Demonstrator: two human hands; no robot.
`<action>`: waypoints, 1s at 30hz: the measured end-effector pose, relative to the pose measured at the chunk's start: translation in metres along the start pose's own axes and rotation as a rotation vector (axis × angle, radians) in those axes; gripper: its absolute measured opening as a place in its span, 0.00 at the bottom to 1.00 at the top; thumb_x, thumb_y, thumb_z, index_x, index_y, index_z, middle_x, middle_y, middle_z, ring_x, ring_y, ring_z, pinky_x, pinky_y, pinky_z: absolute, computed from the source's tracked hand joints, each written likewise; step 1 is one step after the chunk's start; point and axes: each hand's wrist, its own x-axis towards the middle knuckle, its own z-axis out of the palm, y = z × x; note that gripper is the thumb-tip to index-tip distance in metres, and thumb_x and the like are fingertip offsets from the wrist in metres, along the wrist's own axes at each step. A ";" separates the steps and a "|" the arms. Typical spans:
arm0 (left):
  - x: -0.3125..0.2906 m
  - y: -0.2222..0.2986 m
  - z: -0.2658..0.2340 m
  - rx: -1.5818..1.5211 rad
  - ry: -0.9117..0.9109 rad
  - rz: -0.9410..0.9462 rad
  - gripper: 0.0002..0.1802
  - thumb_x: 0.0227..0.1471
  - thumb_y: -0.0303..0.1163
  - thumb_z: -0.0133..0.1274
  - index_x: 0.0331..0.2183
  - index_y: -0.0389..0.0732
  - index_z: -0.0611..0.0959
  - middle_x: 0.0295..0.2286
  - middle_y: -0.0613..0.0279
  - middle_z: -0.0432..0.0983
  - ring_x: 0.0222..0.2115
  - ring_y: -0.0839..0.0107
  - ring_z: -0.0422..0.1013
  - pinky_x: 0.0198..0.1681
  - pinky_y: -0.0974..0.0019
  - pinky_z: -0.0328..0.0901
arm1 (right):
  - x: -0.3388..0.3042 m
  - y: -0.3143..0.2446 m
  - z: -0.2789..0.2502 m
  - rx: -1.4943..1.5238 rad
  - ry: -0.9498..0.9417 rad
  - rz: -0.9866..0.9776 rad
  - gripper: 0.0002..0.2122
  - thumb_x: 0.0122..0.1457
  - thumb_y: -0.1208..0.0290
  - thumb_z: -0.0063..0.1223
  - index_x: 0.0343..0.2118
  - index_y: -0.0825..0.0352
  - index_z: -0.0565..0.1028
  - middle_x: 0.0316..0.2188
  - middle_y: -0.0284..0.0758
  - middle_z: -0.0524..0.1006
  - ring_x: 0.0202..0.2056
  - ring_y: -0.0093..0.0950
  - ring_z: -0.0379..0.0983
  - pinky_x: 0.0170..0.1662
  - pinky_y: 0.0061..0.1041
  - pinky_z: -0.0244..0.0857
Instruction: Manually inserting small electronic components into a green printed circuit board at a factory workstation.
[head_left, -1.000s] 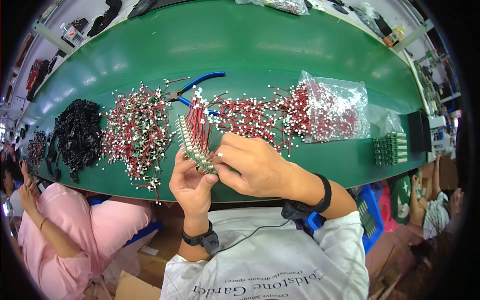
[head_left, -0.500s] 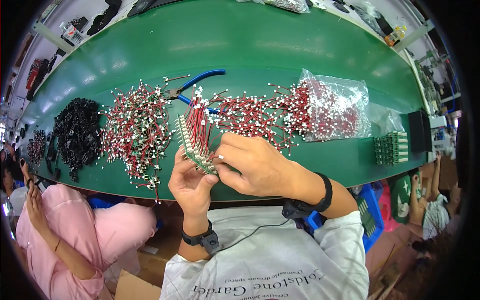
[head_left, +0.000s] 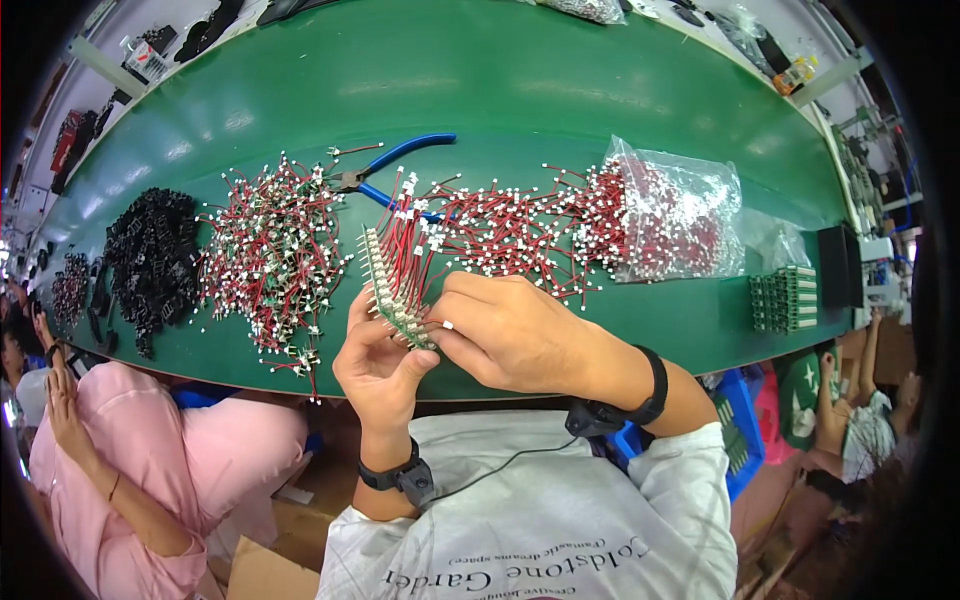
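Observation:
My left hand (head_left: 378, 368) grips a narrow green circuit board (head_left: 382, 290) by its lower end, holding it tilted above the table's near edge. White connectors line the board, and several red wires with white plugs fan out from its right side. Close by, my right hand (head_left: 520, 335) pinches a short red cable whose white plug (head_left: 447, 325) shows at the fingertips, beside the board's lower end. Whether that cable touches a connector is hidden by the fingers. Beyond my hands lies a loose pile of red cables (head_left: 505, 225) with white plugs.
Blue-handled cutters (head_left: 405, 150) lie past the board. Leftward are a heap of wired small boards (head_left: 270, 250) and a heap of black parts (head_left: 150, 260). To the right are a clear bag of cables (head_left: 685, 220), stacked green boards (head_left: 783, 300) and a black box (head_left: 840, 265). A co-worker in pink (head_left: 130, 430) sits at left.
The board has tilted slightly in my left hand. My right hand stays at its lower end, with the white plug shifted slightly. Other things look unmoved.

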 end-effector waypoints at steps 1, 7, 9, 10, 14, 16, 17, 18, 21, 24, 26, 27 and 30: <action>0.000 0.000 0.000 -0.003 -0.001 -0.002 0.23 0.40 0.26 0.69 0.40 0.34 0.78 0.55 0.46 0.60 0.46 0.59 0.71 0.46 0.59 0.73 | -0.001 0.000 0.001 0.016 -0.001 0.017 0.07 0.49 0.79 0.57 0.31 0.69 0.74 0.25 0.37 0.70 0.22 0.38 0.71 0.24 0.34 0.67; 0.000 -0.005 -0.009 -0.011 -0.014 0.020 0.23 0.41 0.22 0.67 0.41 0.35 0.77 0.53 0.47 0.63 0.47 0.60 0.71 0.48 0.57 0.71 | 0.001 0.003 0.010 -0.014 0.053 0.033 0.06 0.49 0.78 0.58 0.30 0.68 0.74 0.24 0.38 0.71 0.23 0.38 0.71 0.25 0.34 0.66; -0.003 -0.005 -0.015 -0.036 0.042 0.004 0.24 0.43 0.22 0.65 0.44 0.35 0.75 0.52 0.46 0.65 0.49 0.59 0.70 0.51 0.53 0.68 | 0.004 0.006 0.002 -0.075 0.071 0.019 0.05 0.50 0.77 0.58 0.30 0.68 0.74 0.24 0.38 0.71 0.24 0.38 0.71 0.26 0.34 0.66; -0.001 0.004 -0.011 -0.154 0.091 -0.017 0.24 0.45 0.22 0.62 0.45 0.34 0.73 0.51 0.46 0.67 0.50 0.57 0.69 0.54 0.50 0.66 | 0.009 0.013 -0.008 -0.077 0.132 0.012 0.04 0.50 0.77 0.58 0.29 0.68 0.75 0.24 0.38 0.72 0.26 0.38 0.72 0.28 0.33 0.66; 0.006 0.027 -0.011 -0.264 0.172 -0.114 0.28 0.48 0.26 0.60 0.50 0.33 0.69 0.51 0.44 0.67 0.51 0.52 0.68 0.53 0.49 0.66 | 0.035 0.058 -0.029 -0.318 0.215 0.117 0.04 0.51 0.74 0.57 0.31 0.66 0.78 0.26 0.39 0.73 0.32 0.39 0.72 0.35 0.35 0.66; 0.005 0.027 -0.009 -0.300 0.156 -0.144 0.33 0.48 0.29 0.60 0.53 0.32 0.64 0.52 0.43 0.66 0.52 0.50 0.67 0.53 0.50 0.67 | 0.046 0.084 -0.026 -0.418 0.202 0.154 0.05 0.51 0.73 0.56 0.31 0.65 0.78 0.28 0.40 0.73 0.33 0.40 0.72 0.36 0.37 0.66; 0.004 0.027 -0.011 -0.304 0.155 -0.137 0.33 0.48 0.29 0.60 0.53 0.32 0.64 0.52 0.43 0.66 0.52 0.50 0.67 0.53 0.50 0.67 | 0.052 0.093 -0.020 -0.497 0.186 0.184 0.05 0.52 0.73 0.56 0.31 0.65 0.78 0.29 0.40 0.73 0.34 0.40 0.72 0.38 0.38 0.67; 0.003 0.027 -0.014 -0.273 0.123 -0.133 0.35 0.50 0.30 0.57 0.56 0.33 0.61 0.53 0.44 0.65 0.53 0.50 0.66 0.54 0.50 0.66 | 0.056 0.099 -0.014 -0.501 0.187 0.177 0.05 0.52 0.73 0.56 0.31 0.65 0.78 0.29 0.40 0.73 0.34 0.40 0.72 0.38 0.38 0.67; 0.002 0.031 -0.018 -0.245 0.083 -0.122 0.38 0.51 0.33 0.54 0.59 0.33 0.57 0.54 0.42 0.63 0.55 0.47 0.64 0.55 0.50 0.65 | 0.066 0.106 -0.003 -0.439 -0.015 0.331 0.05 0.51 0.73 0.55 0.31 0.64 0.78 0.30 0.40 0.73 0.37 0.40 0.72 0.40 0.39 0.67; 0.002 0.035 -0.016 -0.321 0.080 -0.228 0.37 0.51 0.37 0.51 0.59 0.33 0.59 0.54 0.42 0.63 0.54 0.46 0.64 0.52 0.49 0.67 | 0.064 0.112 0.003 -0.473 0.030 0.204 0.02 0.50 0.75 0.53 0.28 0.66 0.75 0.29 0.40 0.73 0.35 0.42 0.71 0.40 0.39 0.66; 0.007 0.036 -0.012 -0.384 0.082 -0.244 0.37 0.51 0.38 0.49 0.59 0.33 0.59 0.54 0.42 0.63 0.55 0.46 0.63 0.52 0.49 0.67 | 0.060 0.117 0.008 -0.462 0.076 0.181 0.02 0.50 0.76 0.53 0.28 0.66 0.75 0.29 0.40 0.73 0.35 0.42 0.71 0.40 0.39 0.66; 0.009 0.036 -0.011 -0.445 0.078 -0.266 0.37 0.52 0.39 0.47 0.60 0.34 0.59 0.55 0.42 0.63 0.55 0.45 0.63 0.52 0.48 0.67 | 0.057 0.120 0.008 -0.450 0.127 0.164 0.02 0.51 0.76 0.53 0.27 0.67 0.74 0.28 0.40 0.73 0.35 0.42 0.71 0.40 0.39 0.65; 0.011 0.035 -0.010 -0.505 0.068 -0.277 0.37 0.52 0.38 0.44 0.60 0.34 0.58 0.56 0.42 0.61 0.56 0.39 0.60 0.55 0.46 0.65 | 0.058 0.108 -0.001 -0.334 0.106 0.210 0.02 0.51 0.76 0.53 0.28 0.67 0.73 0.28 0.40 0.73 0.35 0.41 0.70 0.39 0.39 0.65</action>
